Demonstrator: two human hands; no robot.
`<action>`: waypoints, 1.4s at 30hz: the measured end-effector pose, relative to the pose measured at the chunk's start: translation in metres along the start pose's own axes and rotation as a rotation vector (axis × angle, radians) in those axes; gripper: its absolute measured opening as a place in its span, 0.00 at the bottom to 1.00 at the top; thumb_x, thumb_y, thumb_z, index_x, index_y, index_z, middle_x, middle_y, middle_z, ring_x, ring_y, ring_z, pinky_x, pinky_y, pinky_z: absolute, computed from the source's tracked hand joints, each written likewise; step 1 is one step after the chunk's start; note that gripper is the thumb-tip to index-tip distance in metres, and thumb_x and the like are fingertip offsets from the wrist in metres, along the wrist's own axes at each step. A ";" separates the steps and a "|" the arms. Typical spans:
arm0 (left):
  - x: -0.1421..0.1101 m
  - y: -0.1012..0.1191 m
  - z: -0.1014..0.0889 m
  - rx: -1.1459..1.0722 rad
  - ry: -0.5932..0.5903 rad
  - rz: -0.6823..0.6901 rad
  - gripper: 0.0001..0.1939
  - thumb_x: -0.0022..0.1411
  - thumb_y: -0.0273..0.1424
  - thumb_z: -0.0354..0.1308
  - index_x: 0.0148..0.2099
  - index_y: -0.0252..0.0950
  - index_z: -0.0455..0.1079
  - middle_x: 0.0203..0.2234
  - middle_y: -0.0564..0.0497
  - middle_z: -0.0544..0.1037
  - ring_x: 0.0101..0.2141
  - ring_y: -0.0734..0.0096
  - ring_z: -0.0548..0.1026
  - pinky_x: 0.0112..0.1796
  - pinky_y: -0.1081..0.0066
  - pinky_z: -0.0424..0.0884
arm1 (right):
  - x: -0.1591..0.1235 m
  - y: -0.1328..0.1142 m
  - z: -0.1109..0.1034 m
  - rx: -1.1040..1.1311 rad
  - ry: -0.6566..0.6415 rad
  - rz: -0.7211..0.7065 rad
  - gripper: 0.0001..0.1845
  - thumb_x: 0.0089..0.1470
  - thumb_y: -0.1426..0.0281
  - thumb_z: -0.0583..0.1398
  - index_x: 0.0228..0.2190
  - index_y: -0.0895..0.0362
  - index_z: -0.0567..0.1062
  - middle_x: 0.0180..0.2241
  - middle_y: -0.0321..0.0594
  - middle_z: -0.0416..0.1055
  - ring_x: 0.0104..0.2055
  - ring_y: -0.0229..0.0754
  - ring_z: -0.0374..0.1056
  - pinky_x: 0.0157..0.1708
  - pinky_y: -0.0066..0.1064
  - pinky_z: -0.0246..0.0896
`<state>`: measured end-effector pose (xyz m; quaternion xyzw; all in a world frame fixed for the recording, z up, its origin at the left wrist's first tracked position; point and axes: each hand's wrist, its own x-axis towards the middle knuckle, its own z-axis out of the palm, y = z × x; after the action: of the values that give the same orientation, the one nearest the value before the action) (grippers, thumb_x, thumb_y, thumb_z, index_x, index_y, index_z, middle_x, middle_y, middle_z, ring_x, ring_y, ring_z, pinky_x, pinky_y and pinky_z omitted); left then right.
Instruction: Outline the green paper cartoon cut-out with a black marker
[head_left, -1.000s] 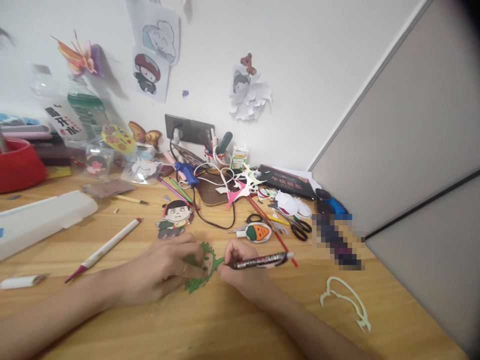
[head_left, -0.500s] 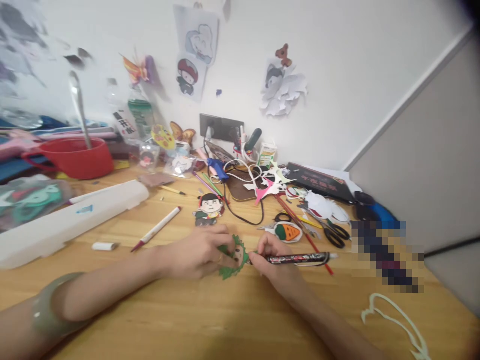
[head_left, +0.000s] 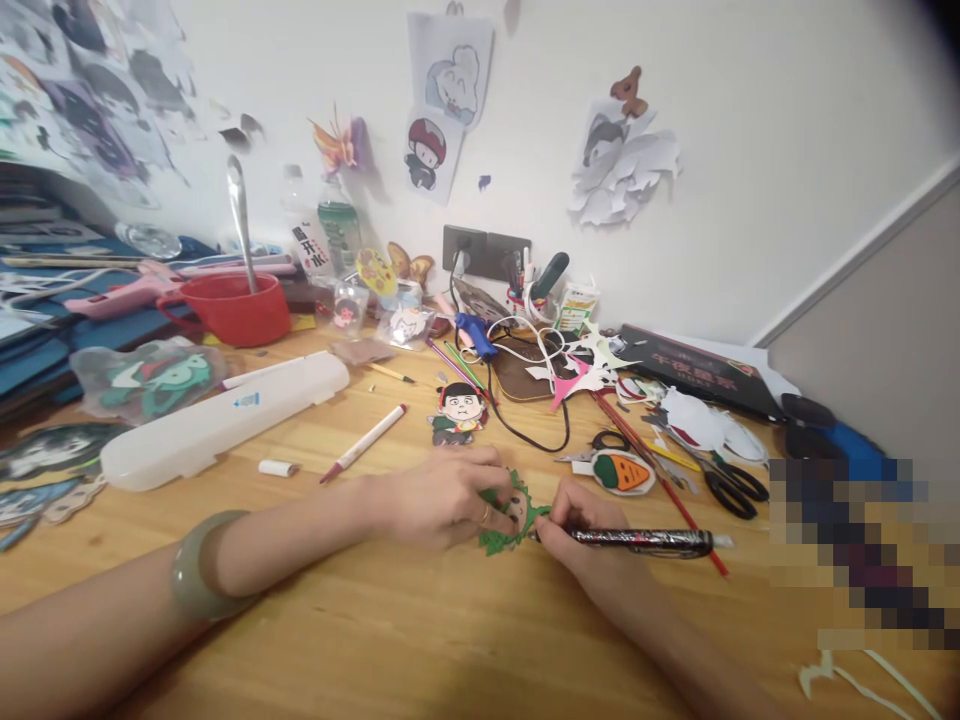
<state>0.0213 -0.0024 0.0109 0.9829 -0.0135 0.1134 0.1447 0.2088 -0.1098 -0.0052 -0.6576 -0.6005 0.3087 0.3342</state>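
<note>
A small green paper cut-out figure [head_left: 507,520] lies on the wooden desk [head_left: 375,630] in front of me. My left hand [head_left: 442,495], with a ring and a jade bangle on the wrist, presses its fingers on the cut-out. My right hand [head_left: 581,530] grips a dark patterned pen [head_left: 645,540] with its tip at the cut-out's right edge. A second cut-out, a black-haired cartoon figure [head_left: 457,412], lies just beyond my left hand.
A carrot cut-out [head_left: 621,472], scissors [head_left: 724,485] and red pencils lie to the right. A white case [head_left: 221,418], a white-and-red pen [head_left: 364,442] and a cap [head_left: 279,467] lie left. A red bowl [head_left: 236,308], bottles, a glue gun [head_left: 472,333] and cables crowd the back.
The view has swung left, showing more of the desk's left side. Both hands stay on the green cut-out, the pen still at its edge.
</note>
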 end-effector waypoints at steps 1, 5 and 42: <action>0.000 0.000 0.000 0.007 -0.004 0.001 0.15 0.62 0.25 0.47 0.48 0.41 0.69 0.38 0.48 0.71 0.40 0.63 0.64 0.37 0.65 0.61 | 0.000 0.000 0.000 -0.016 -0.004 -0.002 0.13 0.47 0.72 0.55 0.17 0.54 0.55 0.17 0.28 0.51 0.20 0.33 0.48 0.19 0.26 0.41; 0.000 0.000 0.000 0.033 -0.002 0.011 0.17 0.59 0.22 0.49 0.47 0.41 0.69 0.39 0.49 0.71 0.40 0.64 0.64 0.38 0.66 0.61 | 0.000 -0.002 0.001 -0.033 -0.027 -0.004 0.13 0.47 0.71 0.55 0.17 0.54 0.55 0.16 0.28 0.52 0.20 0.33 0.48 0.19 0.26 0.42; -0.001 -0.002 -0.001 0.064 -0.031 0.010 0.16 0.60 0.23 0.48 0.48 0.42 0.68 0.39 0.50 0.70 0.40 0.65 0.64 0.38 0.67 0.61 | 0.001 -0.008 0.000 -0.053 0.000 0.034 0.13 0.46 0.70 0.54 0.17 0.54 0.55 0.16 0.28 0.51 0.19 0.33 0.48 0.19 0.26 0.41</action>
<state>0.0200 0.0003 0.0114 0.9886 -0.0171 0.0992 0.1124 0.2038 -0.1087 0.0011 -0.6763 -0.5973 0.2982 0.3113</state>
